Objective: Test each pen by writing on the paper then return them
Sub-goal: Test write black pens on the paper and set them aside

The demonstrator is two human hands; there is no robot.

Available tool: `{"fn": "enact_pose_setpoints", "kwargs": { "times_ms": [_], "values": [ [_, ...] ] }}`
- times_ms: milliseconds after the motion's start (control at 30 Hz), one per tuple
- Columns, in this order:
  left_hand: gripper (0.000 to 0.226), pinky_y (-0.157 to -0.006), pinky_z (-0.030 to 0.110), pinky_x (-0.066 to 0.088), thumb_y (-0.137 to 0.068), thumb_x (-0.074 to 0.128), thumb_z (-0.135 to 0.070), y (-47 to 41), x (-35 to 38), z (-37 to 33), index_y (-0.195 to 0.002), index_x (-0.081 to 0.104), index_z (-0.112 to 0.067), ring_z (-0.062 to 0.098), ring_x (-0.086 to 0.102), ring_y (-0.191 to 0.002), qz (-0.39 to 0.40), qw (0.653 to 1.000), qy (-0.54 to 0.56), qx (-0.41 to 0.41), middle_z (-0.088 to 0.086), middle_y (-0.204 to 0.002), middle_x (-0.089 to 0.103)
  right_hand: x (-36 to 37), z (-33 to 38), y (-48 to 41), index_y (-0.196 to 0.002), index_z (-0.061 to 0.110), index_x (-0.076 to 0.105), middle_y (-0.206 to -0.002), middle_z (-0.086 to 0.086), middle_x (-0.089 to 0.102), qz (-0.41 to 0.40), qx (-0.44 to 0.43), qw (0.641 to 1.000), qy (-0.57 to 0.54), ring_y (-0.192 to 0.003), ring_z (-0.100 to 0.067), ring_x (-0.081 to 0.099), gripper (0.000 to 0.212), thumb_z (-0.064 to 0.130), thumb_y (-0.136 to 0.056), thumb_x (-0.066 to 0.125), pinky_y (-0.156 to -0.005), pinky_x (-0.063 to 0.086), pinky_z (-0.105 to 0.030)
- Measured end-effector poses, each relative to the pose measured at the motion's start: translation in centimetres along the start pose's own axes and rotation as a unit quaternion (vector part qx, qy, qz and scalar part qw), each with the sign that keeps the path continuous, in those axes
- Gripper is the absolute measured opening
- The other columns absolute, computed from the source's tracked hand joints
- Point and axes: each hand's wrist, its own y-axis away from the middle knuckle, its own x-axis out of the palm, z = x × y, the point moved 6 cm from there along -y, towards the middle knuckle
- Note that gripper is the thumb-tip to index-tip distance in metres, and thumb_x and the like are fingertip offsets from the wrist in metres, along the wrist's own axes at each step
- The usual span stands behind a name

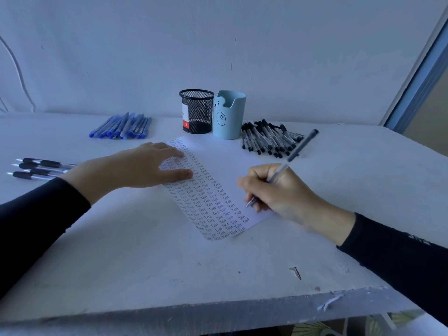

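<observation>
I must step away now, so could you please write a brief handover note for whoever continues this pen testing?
Left hand lies flat on the paper. Right hand grips a pen, tip at the paper's right side.
Blue pens lie back left, black pens back right, loose pens far left; the mesh cup and blue cup stand at the back.
Done: many rows of "Test" written. Left: finish this pen, return it, test the rest; which piles are tested is unclear.

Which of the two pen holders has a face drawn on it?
The pale blue holder, standing right of the black mesh holder. The mesh one shows only a red-and-white label, no face.
</observation>
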Motion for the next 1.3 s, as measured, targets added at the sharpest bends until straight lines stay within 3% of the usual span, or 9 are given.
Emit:
{"fn": "enact_pose_setpoints", "kwargs": {
  "times_ms": [100, 200, 333, 500, 667, 800, 1000, 1167, 1300],
  "values": [
    [0.111, -0.112, 0.044, 0.029, -0.051, 0.022, -0.097, 0.0, 0.0, 0.0, -0.145, 0.036, -0.038, 0.015, 0.030, -0.139, 0.001, 1.000, 0.002, -0.001, -0.011, -0.153, 0.034, -0.6, 0.4, -0.7, -0.053, 0.016, 0.053, -0.055, -0.003, 0.054, -0.002, 0.007, 1.000, -0.030, -0.042, -0.011, 0.040, 0.045, 0.023, -0.097, 0.055, -0.041, 0.029, -0.019],
    [0.108, -0.113, 0.045, 0.029, -0.055, 0.022, -0.098, 0.1, 0.0, 0.0, -0.145, 0.036, -0.039, 0.015, 0.031, -0.139, 0.001, 1.000, 0.002, -0.004, -0.011, -0.153, 0.033, -0.7, 1.0, -1.8, -0.089, 0.015, 0.058, -0.044, -0.001, 0.044, 0.011, 0.028, 0.999, -0.019, -0.040, -0.012, 0.035, 0.028, 0.042, -0.097, 0.053, -0.039, 0.027, -0.018],
    [0.105, -0.114, 0.045, 0.029, -0.059, 0.023, -0.097, 0.2, 0.1, 0.0, -0.146, 0.034, -0.039, 0.014, 0.029, -0.140, 0.007, 1.000, -0.001, -0.009, -0.012, -0.154, 0.031, -1.7, 1.5, -4.8, -0.118, 0.019, 0.057, -0.043, -0.001, 0.037, -0.019, 0.048, 0.995, -0.081, -0.037, -0.012, 0.029, 0.043, 0.050, -0.103, 0.032, -0.040, 0.020, -0.017],
    [0.095, -0.113, 0.042, 0.029, -0.066, 0.028, -0.090, 0.3, 0.0, -0.3, -0.146, 0.032, -0.039, 0.012, 0.028, -0.141, 0.008, 1.000, -0.009, -0.012, -0.013, -0.155, 0.029, -2.9, 2.5, -7.5, -0.110, 0.018, 0.063, -0.038, -0.001, 0.037, -0.067, 0.005, 0.992, -0.107, -0.035, -0.011, 0.025, 0.042, 0.042, -0.106, 0.029, -0.038, 0.022, -0.014],
    [0.112, -0.112, 0.041, 0.030, -0.050, 0.017, -0.096, 0.4, -0.1, -0.3, -0.146, 0.031, -0.040, 0.011, 0.029, -0.140, 0.009, 1.000, -0.009, -0.006, -0.014, -0.154, 0.029, -3.2, 1.6, -7.7, -0.108, 0.021, 0.067, -0.041, -0.002, 0.043, -0.066, -0.006, 0.993, -0.101, -0.038, -0.014, 0.031, 0.040, 0.042, -0.106, 0.032, -0.043, 0.024, -0.020],
    [0.099, -0.114, 0.039, 0.027, -0.064, 0.023, -0.094, 0.4, 0.0, -0.3, -0.147, 0.031, -0.039, 0.010, 0.026, -0.142, 0.003, 1.000, -0.014, -0.002, -0.015, -0.154, 0.029, -3.6, 1.9, -7.5, -0.106, 0.030, 0.071, -0.069, 0.001, 0.067, -0.047, -0.008, 0.994, -0.095, -0.058, -0.014, 0.034, 0.028, 0.036, -0.101, 0.044, -0.043, 0.031, -0.017],
    [0.095, -0.114, 0.038, 0.027, -0.066, 0.027, -0.089, 0.3, 0.1, -0.2, -0.147, 0.030, -0.039, 0.009, 0.025, -0.142, 0.007, 1.000, -0.014, -0.004, -0.015, -0.155, 0.028, -5.2, 1.7, -8.1, -0.110, 0.018, 0.071, -0.093, -0.002, 0.066, -0.090, -0.050, 0.976, -0.194, -0.058, -0.013, 0.052, 0.022, 0.024, -0.101, 0.051, -0.052, 0.048, -0.022],
    [0.113, -0.114, 0.039, 0.028, -0.050, 0.018, -0.097, 0.1, 0.1, 0.0, -0.147, 0.031, -0.041, 0.010, 0.028, -0.141, 0.007, 1.000, -0.006, 0.004, -0.016, -0.154, 0.029, -9.5, 2.7, -7.1, -0.099, 0.005, 0.065, -0.099, -0.003, 0.067, -0.291, -0.244, 0.913, 0.148, -0.081, -0.011, 0.064, 0.008, 0.004, -0.093, 0.060, -0.072, 0.053, -0.018],
    [0.114, -0.115, 0.041, 0.028, -0.050, 0.017, -0.097, 0.1, 0.1, 0.0, -0.147, 0.030, -0.040, 0.011, 0.027, -0.141, 0.007, 1.000, -0.008, 0.004, -0.015, -0.155, 0.028, -11.4, -0.8, -8.5, -0.101, 0.014, 0.063, -0.102, 0.003, 0.065, -0.306, -0.137, 0.917, 0.217, -0.084, -0.007, 0.060, 0.013, 0.010, -0.088, 0.062, -0.070, 0.046, -0.019]
  ]
}}
